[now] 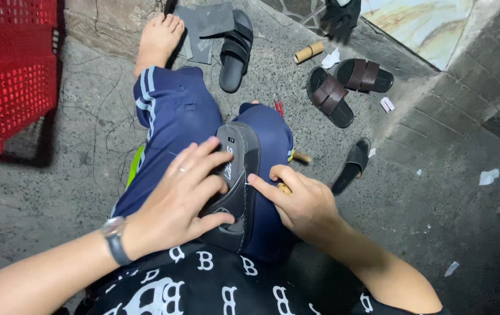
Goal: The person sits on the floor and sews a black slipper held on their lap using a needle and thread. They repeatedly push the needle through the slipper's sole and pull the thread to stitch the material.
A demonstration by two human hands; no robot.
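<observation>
So the black sandal (235, 186) sits sole-up on their lap, long axis running near to far, left hand (183, 195) clamped over it while the right hand (296, 201), pinching a small wooden-handled tool (285, 188), presses at its right edge.

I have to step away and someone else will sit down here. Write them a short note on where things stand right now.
Left hand holds the black sandal sole-up on the lap. Right hand presses at its side edge, pinching a small wooden-handled tool; a thin thread seems to run there. Done: cannot tell how far the edge is worked. Left: same. A brown sandal pair, another black sandal and a red crate lie on the concrete floor.
</observation>
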